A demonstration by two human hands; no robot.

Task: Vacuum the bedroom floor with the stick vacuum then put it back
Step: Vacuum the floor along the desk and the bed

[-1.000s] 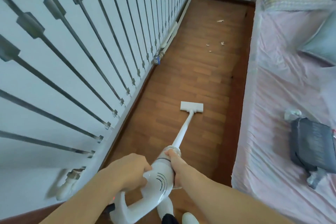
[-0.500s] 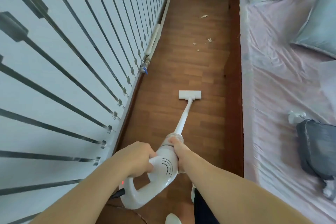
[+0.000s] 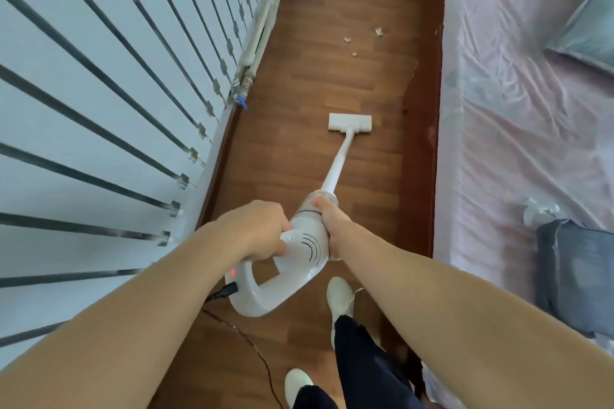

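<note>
Stick vacuum [image 3: 307, 251]: white, held low over the wooden floor [image 3: 299, 83] in the strip between the wall and the bed, its tube slanting forward and down.
Floor head [image 3: 350, 123]: flat on the boards, roughly midway across the strip, nearer the bed side than the wall.
Left hand [image 3: 254, 231]: closed around the top of the looped handle, knuckles up.
Right hand [image 3: 330, 222]: wrapped along the right side of the motor body, fingertips reaching the clear collar where the tube began.
Indicator light [image 3: 233, 273]: a small red glow on the handle loop below the left hand.
Power cord [image 3: 246, 339]: black, plugged into the handle's rear and trailing back across the floor.
Paper scraps [image 3: 378, 31]: several pale bits lay on the boards well ahead of the floor head, one more farther off near the top edge.
Bed [image 3: 518, 129]: pink wrinkled sheet along the right; a dark grey folded item [image 3: 576, 276] lay on it near the right forearm.
Wall [image 3: 109, 83]: pale with dark diagonal stripes on the left; a white pipe [image 3: 257, 33] ran along its base.
Feet: white shoes [image 3: 339, 297] and dark trousers visible behind the vacuum.
</note>
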